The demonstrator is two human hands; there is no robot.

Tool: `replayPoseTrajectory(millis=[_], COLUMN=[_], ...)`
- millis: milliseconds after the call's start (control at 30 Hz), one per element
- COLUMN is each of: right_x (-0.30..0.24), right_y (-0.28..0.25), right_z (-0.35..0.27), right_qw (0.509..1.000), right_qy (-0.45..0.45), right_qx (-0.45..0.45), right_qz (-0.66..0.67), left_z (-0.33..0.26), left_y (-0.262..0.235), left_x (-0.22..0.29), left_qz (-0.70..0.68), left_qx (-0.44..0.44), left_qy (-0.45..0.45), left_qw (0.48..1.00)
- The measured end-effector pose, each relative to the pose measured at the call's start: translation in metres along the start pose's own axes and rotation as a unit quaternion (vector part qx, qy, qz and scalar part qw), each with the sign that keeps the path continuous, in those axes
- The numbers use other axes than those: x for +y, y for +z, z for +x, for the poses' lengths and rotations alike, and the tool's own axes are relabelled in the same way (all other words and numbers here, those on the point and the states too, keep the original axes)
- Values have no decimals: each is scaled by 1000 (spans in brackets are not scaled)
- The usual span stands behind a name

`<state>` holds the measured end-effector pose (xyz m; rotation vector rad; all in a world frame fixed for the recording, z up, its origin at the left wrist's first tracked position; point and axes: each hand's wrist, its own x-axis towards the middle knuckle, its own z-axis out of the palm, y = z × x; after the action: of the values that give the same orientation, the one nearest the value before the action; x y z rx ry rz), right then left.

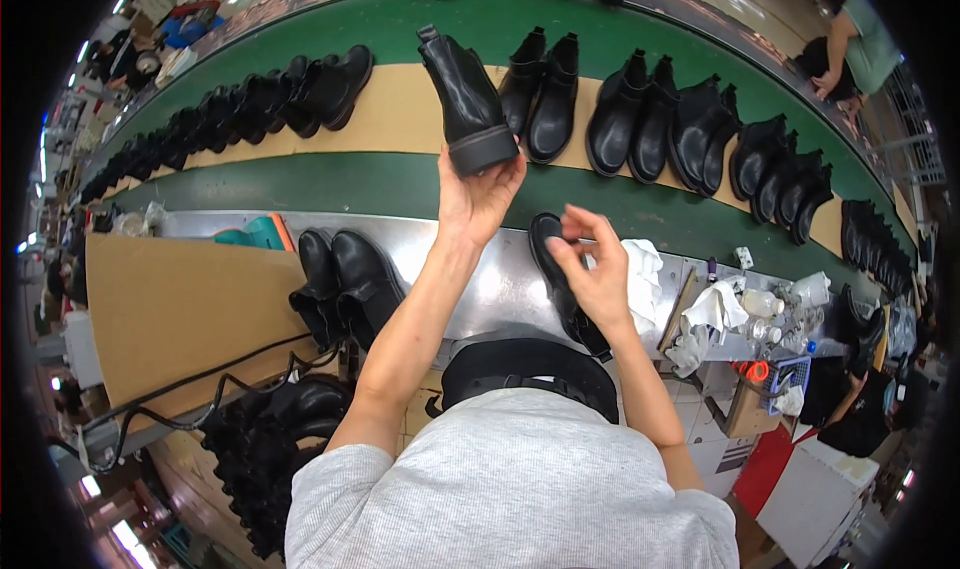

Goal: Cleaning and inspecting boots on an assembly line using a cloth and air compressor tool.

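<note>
Raised over the green conveyor belt, a black ankle boot [468, 94] rests in my left hand [477, 191], heel end toward me and pull tab pointing away. My fingers wrap round it from below, near the thick heel. My right hand [597, 269] hovers over a second black boot [549, 249] lying on the metal ledge [490, 304]. Thumb and forefinger of that hand are bent toward each other with a gap between them, and I see nothing in them. Whether it touches the boot below cannot be made out.
Pairs of black boots [635, 119] line the cardboard strip [400, 99] on the belt. Another pair [345, 269] stands left on the ledge beside a cardboard sheet [180, 319] and coiled black cable [215, 394]. White cloths [645, 279] and plastic bottles [762, 304] lie right. Other people work nearby.
</note>
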<state>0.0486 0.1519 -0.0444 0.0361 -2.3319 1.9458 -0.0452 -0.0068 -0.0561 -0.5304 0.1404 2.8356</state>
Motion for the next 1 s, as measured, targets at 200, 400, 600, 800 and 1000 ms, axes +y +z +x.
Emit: replayPoseTrajectory(millis=[200,400,600,800,1000], right_x=[-28,-17,-50,-10,189], right_y=[2,-61,-109,-230,-482], right_z=[25,-11,-60,-106,-196], right_qw=[960,980,954,987,842], right_qy=[-144,-16,-188,-61,304], right_qx=[124,169,127,135,401], right_qz=[-207,-99,-195,-66,-192], left_z=[-37,-58,-88,-34,-6], left_y=[-2,63,170,133,116], left_x=[-65,-37,-120,-159,-198], left_qz=[196,913,764,799,827], left_qx=[-22,-216,-505,-562,-467], left_qy=[-103,-143,351,160,303], left_qw=[975,315,-196,-140,-76])
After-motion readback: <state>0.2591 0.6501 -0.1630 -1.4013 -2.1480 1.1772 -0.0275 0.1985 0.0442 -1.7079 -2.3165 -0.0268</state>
